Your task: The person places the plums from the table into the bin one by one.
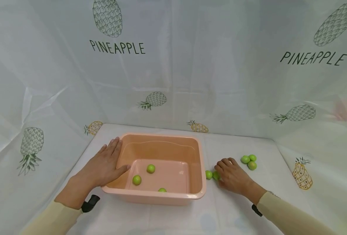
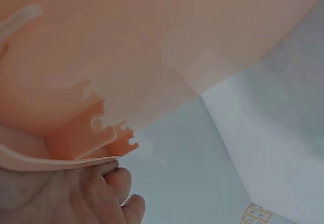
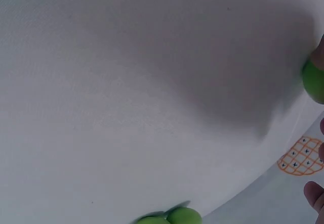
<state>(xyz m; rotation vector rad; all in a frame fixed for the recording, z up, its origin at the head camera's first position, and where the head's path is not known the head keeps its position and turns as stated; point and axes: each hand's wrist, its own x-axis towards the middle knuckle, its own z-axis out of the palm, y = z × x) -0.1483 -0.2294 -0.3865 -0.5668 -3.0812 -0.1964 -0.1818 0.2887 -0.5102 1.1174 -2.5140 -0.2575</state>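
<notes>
A pink plastic basin (image 1: 158,195) stands on the white-covered table with several small round green fruits inside, one of them a green fruit (image 1: 151,168) near its middle. My left hand (image 1: 104,164) rests along the basin's left rim, fingers straight and thumb reaching over the inside. From below, the left wrist view shows that hand (image 2: 76,196) against the rim. Right of the basin, my right hand (image 1: 232,174) holds a green fruit (image 1: 216,176) under its curled fingers. The thumb lies on this fruit (image 3: 315,82) in the right wrist view. Another green fruit (image 1: 209,175) sits between it and the basin.
Beyond the right hand, a cluster of 3 green fruits lies on the table, including a yellowish-green fruit (image 1: 252,165). A pineapple-printed white sheet (image 1: 220,81) hangs behind the table and at both sides.
</notes>
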